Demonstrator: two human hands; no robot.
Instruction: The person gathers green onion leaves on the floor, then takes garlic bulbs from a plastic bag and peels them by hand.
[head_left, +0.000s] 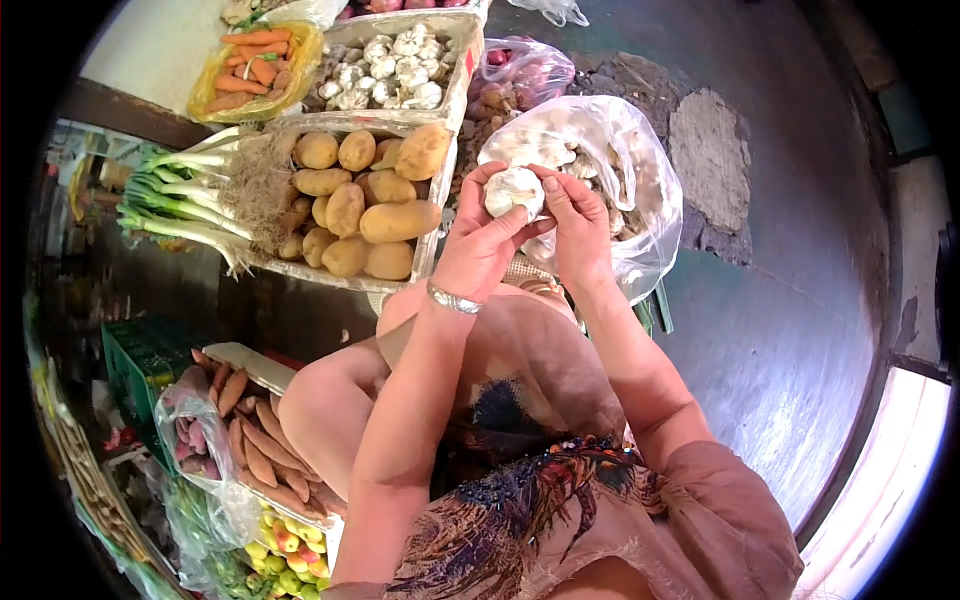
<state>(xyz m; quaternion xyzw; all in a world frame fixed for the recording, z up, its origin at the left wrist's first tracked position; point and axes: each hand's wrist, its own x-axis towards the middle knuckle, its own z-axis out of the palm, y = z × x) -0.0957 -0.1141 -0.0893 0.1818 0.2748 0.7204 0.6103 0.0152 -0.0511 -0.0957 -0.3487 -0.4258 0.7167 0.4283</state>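
A white garlic bulb (513,193) is held between both of my hands in front of my knees. My left hand (478,238) grips it from the left, with the thumb on its lower side and a silver bracelet at the wrist. From the right, my right hand (578,222) closes on it with thumb and fingers. Just beyond and to the right stands an open clear plastic bag (655,225) with more garlic bulbs (580,165) in it, partly covered by my hands. Left of my hands lie potatoes (345,210) in a white crate.
A crate of garlic (400,65) stands behind the potatoes, beside a yellow bag of carrots (250,72). Leeks (195,195) lie over the crate's left side. A bag of red onions (520,72) sits behind the garlic bag. Sweet potatoes (265,440) and apples (290,550) are at lower left.
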